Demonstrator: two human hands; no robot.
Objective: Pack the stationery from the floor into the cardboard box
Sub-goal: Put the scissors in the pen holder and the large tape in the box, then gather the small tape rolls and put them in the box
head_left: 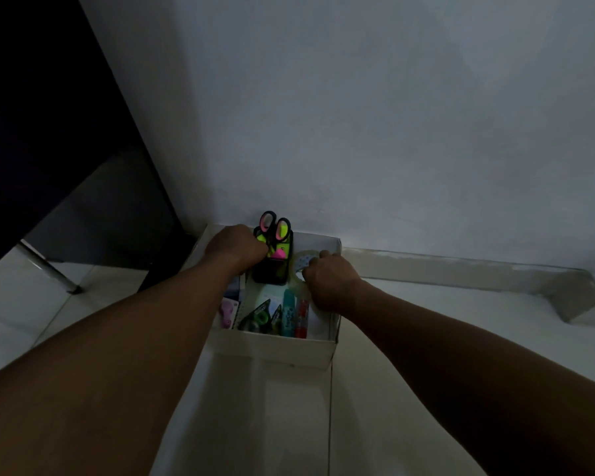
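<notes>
A white cardboard box (275,348) stands on the floor against the wall. My left hand (236,247) grips a black holder (272,273) with neon sticky notes and scissors (275,226) with pink and yellow handles, at the box's far side. My right hand (330,281) holds a clear tape roll (298,266) over the box's right part. Inside lie a teal tube (288,312), a red pen (302,319), green correction tapes (260,316) and a pink item (228,314).
A pale wall (392,132) rises right behind the box, with a low skirting ledge (461,269) running to the right. A dark piece of furniture with a metal leg (49,269) stands at the left. Light floor tiles (426,338) surround the box.
</notes>
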